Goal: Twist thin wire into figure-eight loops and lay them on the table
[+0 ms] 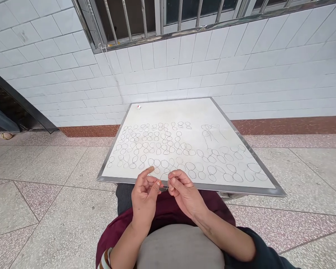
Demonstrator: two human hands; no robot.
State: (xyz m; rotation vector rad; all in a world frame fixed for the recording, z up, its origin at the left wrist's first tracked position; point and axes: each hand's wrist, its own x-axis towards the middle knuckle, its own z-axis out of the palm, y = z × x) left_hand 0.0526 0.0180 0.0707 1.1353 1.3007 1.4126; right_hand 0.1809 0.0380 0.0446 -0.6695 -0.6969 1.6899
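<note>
A white table [170, 108] with a gray edge stands close to a white tiled wall [170, 71]. Above it is a window with shiny metal bars [180, 15]. The floor [81, 213] is speckled stone. The two hands cover part of the table's near edge and hide a few loops there.

The thin loops [167, 148] lie in rows on the table, many joined in pairs like a number eight. They are dark and skinny, like bent string or wire. Some loose strands [212, 132] make a messy bunch toward the right.

There are too many loops to count. One small red and white thing [139, 107] sits in the far left corner.

The right hand [188, 196] pinches a thin strand [166, 189] at the near edge. The left hand [144, 200] is just beside it; I can't tell if its fingers grip the strand.
</note>
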